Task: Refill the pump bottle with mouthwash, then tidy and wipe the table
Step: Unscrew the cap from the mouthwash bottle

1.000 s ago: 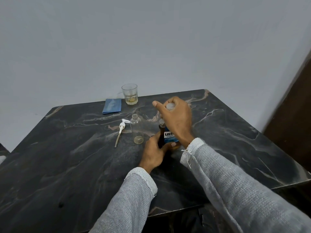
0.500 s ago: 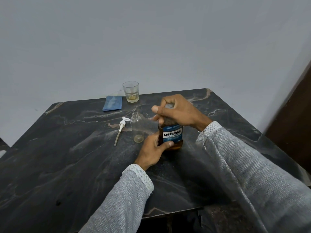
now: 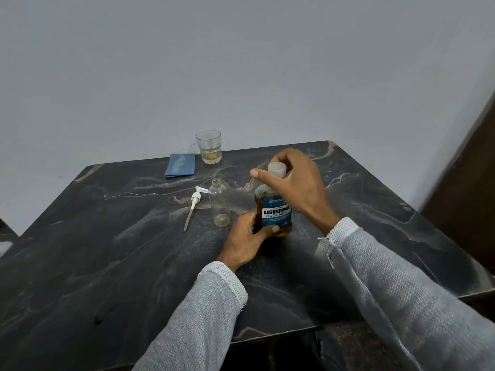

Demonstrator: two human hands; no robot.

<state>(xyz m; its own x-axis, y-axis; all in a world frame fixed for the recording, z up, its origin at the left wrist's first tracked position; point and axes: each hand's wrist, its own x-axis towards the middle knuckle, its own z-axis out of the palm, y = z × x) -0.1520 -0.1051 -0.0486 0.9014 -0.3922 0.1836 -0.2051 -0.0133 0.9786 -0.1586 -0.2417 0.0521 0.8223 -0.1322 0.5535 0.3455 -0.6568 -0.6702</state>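
A mouthwash bottle (image 3: 276, 214) with amber liquid and a blue label stands upright on the dark marble table (image 3: 107, 263). My left hand (image 3: 247, 238) grips its lower body from the left. My right hand (image 3: 297, 183) curls over the top, fingers round the white cap (image 3: 276, 168). Just left of it stands the small clear pump bottle (image 3: 219, 206), open at the neck and nearly empty. Its white pump head with tube (image 3: 193, 206) lies flat on the table beside it.
A folded blue cloth (image 3: 180, 165) lies near the table's far edge. Beside it stands a glass tumbler (image 3: 209, 147) with a little yellowish liquid. A grey wall rises behind the table; a dark brown panel (image 3: 471, 170) stands at the right.
My right hand has turned on the cap, so the white cap now shows between thumb and fingers. The bottle's label has come to face me. The view has shifted slightly.
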